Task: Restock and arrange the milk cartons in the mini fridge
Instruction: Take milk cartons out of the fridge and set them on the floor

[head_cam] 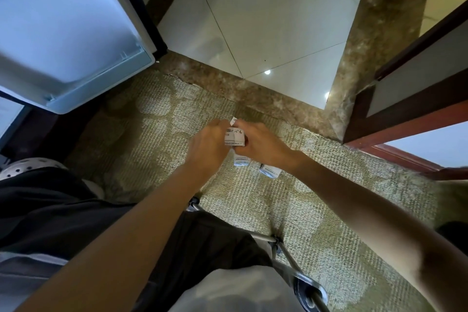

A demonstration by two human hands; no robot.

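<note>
A small white milk carton (235, 137) with dark print is held between both hands above the carpet. My left hand (209, 146) grips its left side and my right hand (260, 143) grips its right side. Two more white cartons stand on the carpet just below: one (241, 160) under the held carton, the other (270, 171) beside my right wrist. The mini fridge's open door (76, 41) fills the upper left, its white inner shelf showing nothing on it. The fridge interior is out of view.
Patterned beige carpet (164, 134) covers the floor around the cartons. A brown marble threshold (228, 84) and white tiles (273, 20) lie beyond. A wooden door frame (405, 114) stands at right. My dark-trousered legs and a metal stool leg (278, 243) are below.
</note>
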